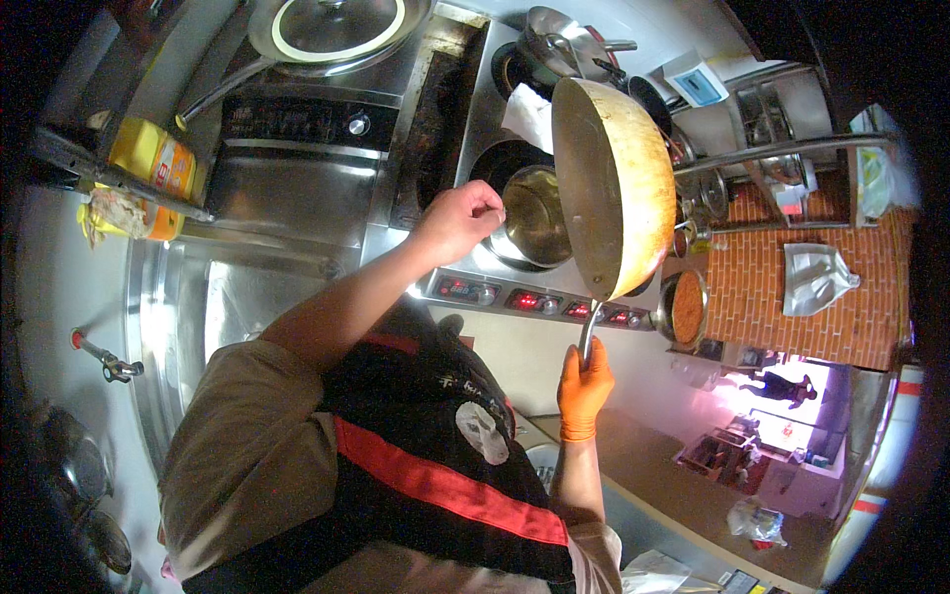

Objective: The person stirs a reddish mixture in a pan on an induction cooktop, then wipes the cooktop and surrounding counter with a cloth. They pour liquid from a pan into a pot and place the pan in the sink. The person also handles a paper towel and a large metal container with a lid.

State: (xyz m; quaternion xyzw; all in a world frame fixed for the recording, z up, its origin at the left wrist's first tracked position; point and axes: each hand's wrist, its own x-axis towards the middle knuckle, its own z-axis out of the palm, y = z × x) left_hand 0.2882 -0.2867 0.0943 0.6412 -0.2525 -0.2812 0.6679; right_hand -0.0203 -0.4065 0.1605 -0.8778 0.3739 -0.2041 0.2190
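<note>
My right hand [585,392], in an orange glove, grips the handle [589,330] of a deep metal pan [620,189]. The pan is tipped on its side above the cooktop, its hollow facing left. My bare left hand [469,215] hovers left of the pan with its fingers curled in and thumb against them; nothing shows in it. Just beyond its fingertips, a steel pot [536,215] stands on the cooktop [475,260], partly hidden by the pan. A white cloth or paper [529,117] lies behind the pot, against the pan's edge.
Control panels with red displays [528,301] line the cooktop's front. A lidded wok [338,30] sits at the upper left, near yellow jugs [152,160]. Steel pans [560,41] stand at the back. A pan of orange-brown food [689,306] is at right. A person [790,387] stands far off.
</note>
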